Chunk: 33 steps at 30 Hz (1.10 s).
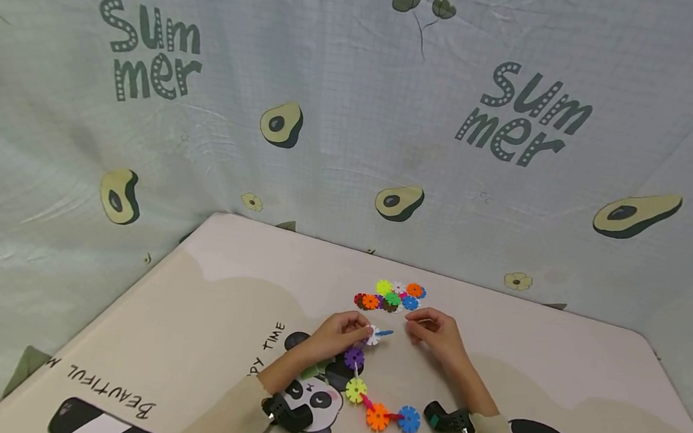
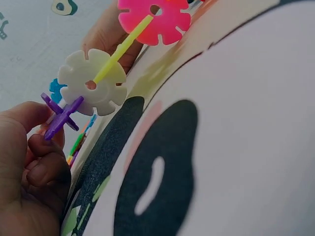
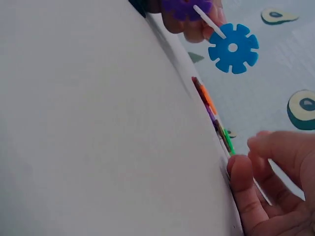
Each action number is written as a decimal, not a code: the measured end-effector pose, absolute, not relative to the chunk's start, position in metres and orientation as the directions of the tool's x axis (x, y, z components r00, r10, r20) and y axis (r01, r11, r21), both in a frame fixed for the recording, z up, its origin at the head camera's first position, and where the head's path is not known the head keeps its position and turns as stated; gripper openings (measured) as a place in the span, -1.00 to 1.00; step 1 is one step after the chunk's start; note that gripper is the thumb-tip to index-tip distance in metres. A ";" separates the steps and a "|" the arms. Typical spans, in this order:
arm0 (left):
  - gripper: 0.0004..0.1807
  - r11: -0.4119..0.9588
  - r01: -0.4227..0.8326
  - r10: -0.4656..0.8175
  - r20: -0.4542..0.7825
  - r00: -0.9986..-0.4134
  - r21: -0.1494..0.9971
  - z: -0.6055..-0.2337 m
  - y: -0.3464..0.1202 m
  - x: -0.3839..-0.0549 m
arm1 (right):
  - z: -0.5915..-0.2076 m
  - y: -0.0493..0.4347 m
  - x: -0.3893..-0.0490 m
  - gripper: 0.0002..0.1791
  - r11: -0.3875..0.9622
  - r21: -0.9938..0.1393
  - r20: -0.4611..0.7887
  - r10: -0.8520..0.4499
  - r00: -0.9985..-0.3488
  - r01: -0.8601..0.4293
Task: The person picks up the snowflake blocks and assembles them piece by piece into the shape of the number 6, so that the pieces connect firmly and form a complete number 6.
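My left hand (image 1: 338,331) pinches the upper end of a chain of notched plastic snowflake discs, raised off the table. Near its fingertips are a white disc (image 1: 373,338) and a blue disc (image 3: 233,48), which juts toward the right. Below them the chain runs through a purple disc (image 1: 354,358), a yellow disc (image 1: 356,390) and an orange disc (image 1: 377,417) to another blue disc (image 1: 409,420). To the right of the raised end, my right hand (image 1: 437,333) hovers with loosely bent fingers, holding nothing; thumb and forefinger stand slightly apart in the right wrist view.
Behind the hands lies a loose pile of coloured discs (image 1: 392,299) on the panda-printed table cover (image 1: 244,303). A pale curtain (image 1: 344,82) with avocado prints rises at the table's far edge. Black wrist cameras sit on both sleeves.
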State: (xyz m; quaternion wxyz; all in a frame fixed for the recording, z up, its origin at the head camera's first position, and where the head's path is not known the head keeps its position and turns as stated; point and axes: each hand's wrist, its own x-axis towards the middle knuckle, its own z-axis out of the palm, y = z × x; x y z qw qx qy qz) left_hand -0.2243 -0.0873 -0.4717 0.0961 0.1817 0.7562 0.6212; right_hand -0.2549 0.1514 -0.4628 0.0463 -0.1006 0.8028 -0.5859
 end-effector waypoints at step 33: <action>-0.75 0.182 0.157 0.402 0.072 -0.913 0.971 -0.475 -0.089 -0.227 | -0.461 0.153 -0.296 -0.60 0.442 -0.897 -0.066 -0.131 -0.989 0.001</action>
